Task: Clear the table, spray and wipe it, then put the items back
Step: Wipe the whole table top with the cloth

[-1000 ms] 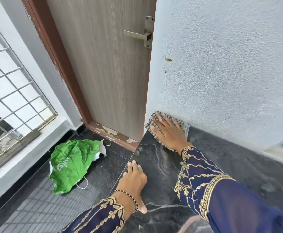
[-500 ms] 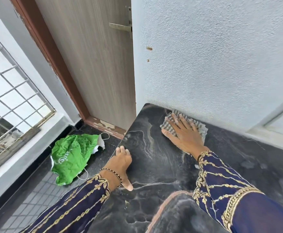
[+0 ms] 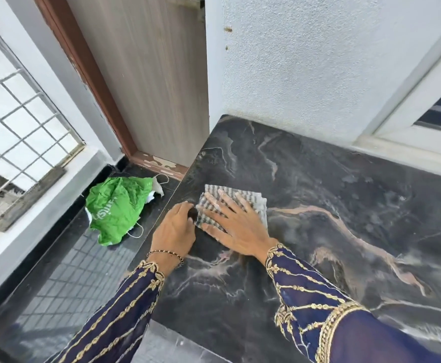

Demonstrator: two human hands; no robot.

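Note:
A black marble table top (image 3: 332,195) with pale veins fills the lower right, set into the corner of a white wall. A grey checked cloth (image 3: 250,199) lies flat on it near the left edge. My right hand (image 3: 233,225) presses down on the cloth with fingers spread. My left hand (image 3: 174,231) rests on the table's left edge right beside the cloth, its fingertips touching the cloth's corner. No other items stand on the visible part of the table.
A crumpled green bag (image 3: 117,209) with white handles lies on the dark tiled floor left of the table. Behind it is a wooden door (image 3: 148,74) in a brown frame. A barred window (image 3: 17,121) is at far left, a white window frame (image 3: 418,121) at right.
My right hand has dragged the cloth from the back corner by the wall toward me and the left edge. My left hand slid forward along the edge to meet it.

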